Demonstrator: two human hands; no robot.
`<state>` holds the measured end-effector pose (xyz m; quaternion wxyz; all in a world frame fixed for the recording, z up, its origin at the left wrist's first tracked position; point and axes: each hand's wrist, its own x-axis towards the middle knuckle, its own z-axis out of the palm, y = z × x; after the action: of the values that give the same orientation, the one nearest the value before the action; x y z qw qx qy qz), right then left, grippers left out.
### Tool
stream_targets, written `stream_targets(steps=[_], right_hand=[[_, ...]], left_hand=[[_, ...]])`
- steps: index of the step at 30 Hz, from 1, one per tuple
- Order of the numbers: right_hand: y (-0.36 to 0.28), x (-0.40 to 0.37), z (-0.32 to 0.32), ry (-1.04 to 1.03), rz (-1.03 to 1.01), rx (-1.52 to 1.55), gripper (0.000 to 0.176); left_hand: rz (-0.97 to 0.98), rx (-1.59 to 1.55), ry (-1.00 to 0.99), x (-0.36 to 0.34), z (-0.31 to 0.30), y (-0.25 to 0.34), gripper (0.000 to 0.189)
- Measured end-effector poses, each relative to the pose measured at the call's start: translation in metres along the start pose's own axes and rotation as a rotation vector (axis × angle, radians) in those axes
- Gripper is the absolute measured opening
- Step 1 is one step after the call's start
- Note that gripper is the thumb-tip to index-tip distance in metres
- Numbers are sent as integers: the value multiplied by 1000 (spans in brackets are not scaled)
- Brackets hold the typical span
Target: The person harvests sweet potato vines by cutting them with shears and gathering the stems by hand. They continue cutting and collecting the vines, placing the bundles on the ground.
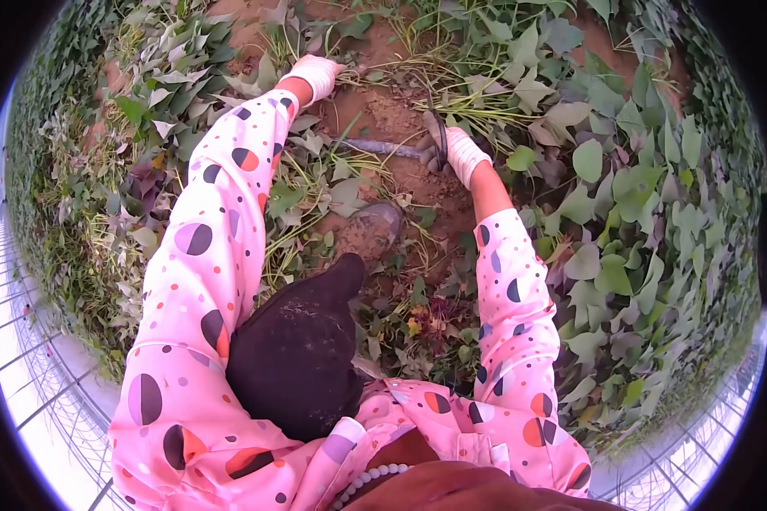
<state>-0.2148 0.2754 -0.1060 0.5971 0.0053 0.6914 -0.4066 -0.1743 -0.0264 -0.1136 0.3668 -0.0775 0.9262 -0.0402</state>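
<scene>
Amid leafy vines (631, 192), the right hand (435, 146) grips a tool (378, 147); left hand (331, 70) unclear.

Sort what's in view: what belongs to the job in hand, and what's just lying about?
Apparently in use:
- rod-like tool, in the right hand
- vine stems near both hands

Seemingly just there:
- reddish leaves beside the dark-clothed knee

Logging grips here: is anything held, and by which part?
The right hand grips a rod-like tool near its right-hand end, by a dark curved piece; whether the left hand holds anything cannot be told.
</scene>
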Motion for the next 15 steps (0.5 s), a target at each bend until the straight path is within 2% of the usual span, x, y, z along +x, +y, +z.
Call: stream_targets(steps=[3,4,6,7,8,10,12,15], right_hand=[[0,1,2,-97,12,141,75],[-1,2,5,-96,18,142,75],[-7,14,9,-190,-62,398,73],[-3,36,13,-230,-42,579,72],[-12,40,17,-230,-45,578,72],[-27,45,25,-65,24,752,70],[-35,45,21,-122,46,720,68],[-37,49,24,-74,59,621,71]], left_hand=[[13,-74,243,-9,29,-3,45],[17,-77,239,-8,35,-2,45],[5,-124,266,-6,36,1,46],[-33,-135,210,-5,34,3,47],[-34,-134,213,-5,35,3,47],[-34,-153,276,-7,41,0,48],[-53,-175,241,-8,40,1,49],[-49,-187,276,-9,43,2,50]])
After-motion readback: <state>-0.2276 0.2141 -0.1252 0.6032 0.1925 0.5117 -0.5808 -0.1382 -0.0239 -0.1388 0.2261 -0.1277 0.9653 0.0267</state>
